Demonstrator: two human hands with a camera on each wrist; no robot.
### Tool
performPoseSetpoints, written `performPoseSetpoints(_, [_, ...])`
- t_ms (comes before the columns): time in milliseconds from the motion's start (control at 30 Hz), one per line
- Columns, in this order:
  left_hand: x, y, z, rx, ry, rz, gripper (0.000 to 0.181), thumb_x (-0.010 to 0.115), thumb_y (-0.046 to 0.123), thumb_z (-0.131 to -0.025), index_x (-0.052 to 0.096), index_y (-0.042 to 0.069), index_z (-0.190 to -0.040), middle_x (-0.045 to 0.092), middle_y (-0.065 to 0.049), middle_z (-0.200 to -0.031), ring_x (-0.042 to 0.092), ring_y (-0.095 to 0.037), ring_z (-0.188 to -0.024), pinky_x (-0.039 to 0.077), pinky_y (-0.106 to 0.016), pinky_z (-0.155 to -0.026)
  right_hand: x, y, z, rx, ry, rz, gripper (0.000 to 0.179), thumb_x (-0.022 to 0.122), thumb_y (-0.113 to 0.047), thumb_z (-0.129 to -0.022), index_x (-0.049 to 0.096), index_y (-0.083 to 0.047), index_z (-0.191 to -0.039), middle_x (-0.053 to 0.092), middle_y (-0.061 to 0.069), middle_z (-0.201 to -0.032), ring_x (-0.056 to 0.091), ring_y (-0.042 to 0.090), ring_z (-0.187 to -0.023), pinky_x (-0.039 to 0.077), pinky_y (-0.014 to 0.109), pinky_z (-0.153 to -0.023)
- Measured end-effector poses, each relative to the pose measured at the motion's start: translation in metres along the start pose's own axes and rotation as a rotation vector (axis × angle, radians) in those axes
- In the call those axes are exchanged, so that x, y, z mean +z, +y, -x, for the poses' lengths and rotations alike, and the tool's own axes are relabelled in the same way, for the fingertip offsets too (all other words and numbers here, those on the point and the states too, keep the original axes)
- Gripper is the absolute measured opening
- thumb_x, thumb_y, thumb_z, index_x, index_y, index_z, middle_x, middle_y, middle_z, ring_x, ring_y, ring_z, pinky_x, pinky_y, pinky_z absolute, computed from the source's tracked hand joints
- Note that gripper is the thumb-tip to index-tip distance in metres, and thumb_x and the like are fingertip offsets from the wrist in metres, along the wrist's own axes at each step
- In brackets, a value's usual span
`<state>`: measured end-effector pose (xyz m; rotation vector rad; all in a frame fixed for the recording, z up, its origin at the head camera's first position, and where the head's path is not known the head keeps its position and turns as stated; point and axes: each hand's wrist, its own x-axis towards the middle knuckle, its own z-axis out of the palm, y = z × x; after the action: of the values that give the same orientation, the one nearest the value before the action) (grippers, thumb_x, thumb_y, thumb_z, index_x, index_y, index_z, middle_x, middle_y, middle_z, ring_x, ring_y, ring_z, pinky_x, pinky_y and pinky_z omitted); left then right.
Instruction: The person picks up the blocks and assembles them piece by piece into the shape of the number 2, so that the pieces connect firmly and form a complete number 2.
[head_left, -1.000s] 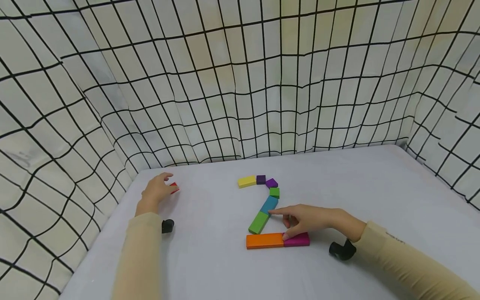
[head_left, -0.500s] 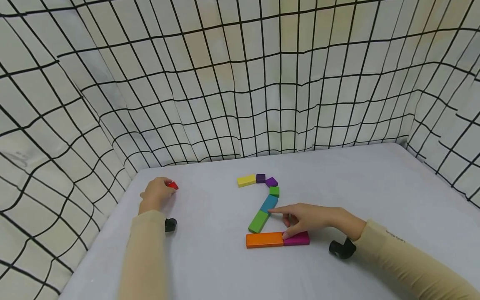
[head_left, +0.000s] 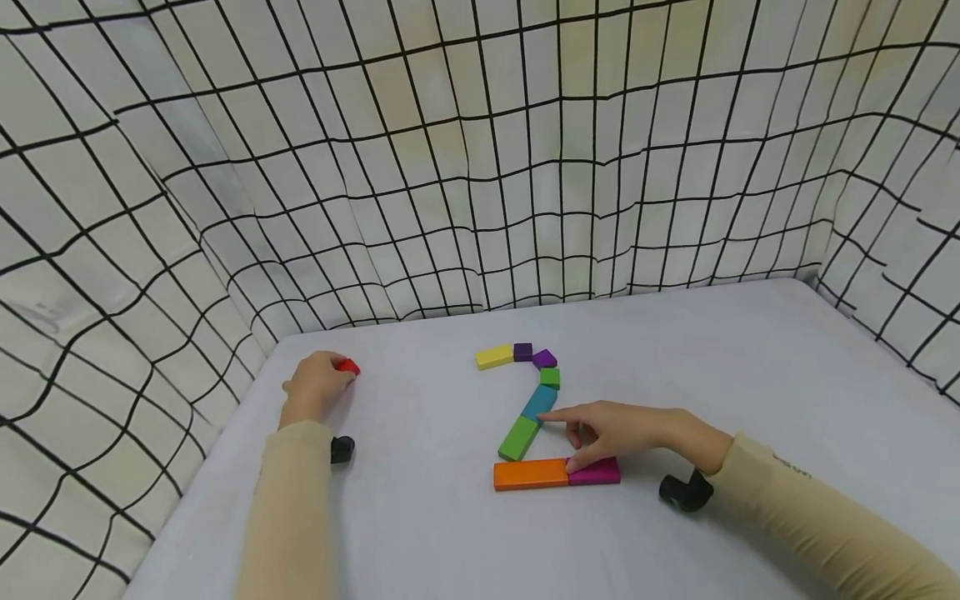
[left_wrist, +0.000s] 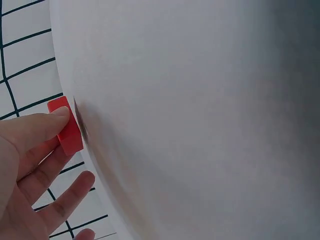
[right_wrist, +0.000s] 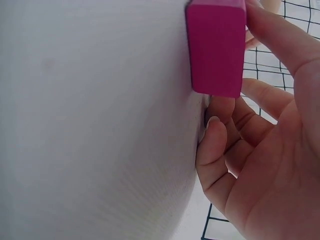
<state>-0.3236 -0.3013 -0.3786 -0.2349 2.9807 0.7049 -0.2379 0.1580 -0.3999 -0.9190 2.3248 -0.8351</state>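
Between thumb and fingers, my left hand (head_left: 313, 385) pinches a small red block (left_wrist: 69, 127) at the far left of the table; in the left wrist view its lower edge is close over the cloth. My right hand (head_left: 618, 433) reaches over a figure of coloured blocks. Its straight index finger touches the blue block (head_left: 542, 400) near its joint with the long green block (head_left: 518, 438). The thumb rests on the magenta block (head_left: 596, 472), whose end shows large in the right wrist view. The other right fingers are bent. The magenta block lies end to end with an orange block (head_left: 530, 474).
Further up the figure are a small green block (head_left: 550, 378), a purple wedge-like block (head_left: 545, 358), a dark purple block (head_left: 522, 352) and a yellow block (head_left: 493, 357). A white cloth covers the table (head_left: 420, 533). White sheeting with a black grid (head_left: 465, 167) surrounds it.
My left fingers, spread over the red block a second ago, have closed on it in a pinch. My right hand stays in place on the blocks.
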Motion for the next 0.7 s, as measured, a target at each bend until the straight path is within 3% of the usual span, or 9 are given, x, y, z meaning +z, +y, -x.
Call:
performPoseSetpoints(267, [-0.004, 0.007, -0.002, 0.018, 0.005, -0.017, 0.050, 0.061, 0.020, -0.100, 0.053, -0.007, -0.142, 0.050, -0.033, -0.142, 0.044, -0.050, -0.128, 0.020, -0.075, -0.104, 0.000, -0.002, 0.000, -0.008, 0.001, -0.006, 0.075, 0.079, -0.028, -0.092, 0.044, -0.011, -0.156, 0.055, -0.006, -0.086, 0.052, 0.011, -0.077, 0.042, 0.023, -0.068])
performPoseSetpoints(700, [-0.004, 0.024, 0.006, 0.080, 0.047, -0.118, 0.051, 0.060, 0.022, -0.098, 0.055, -0.003, -0.142, 0.057, -0.030, -0.133, 0.050, -0.046, -0.118, 0.036, -0.064, -0.094, -0.001, -0.006, 0.002, -0.005, -0.007, -0.007, 0.075, 0.079, -0.028, -0.092, 0.043, -0.010, -0.156, 0.055, -0.005, -0.087, 0.051, 0.011, -0.077, 0.041, 0.023, -0.067])
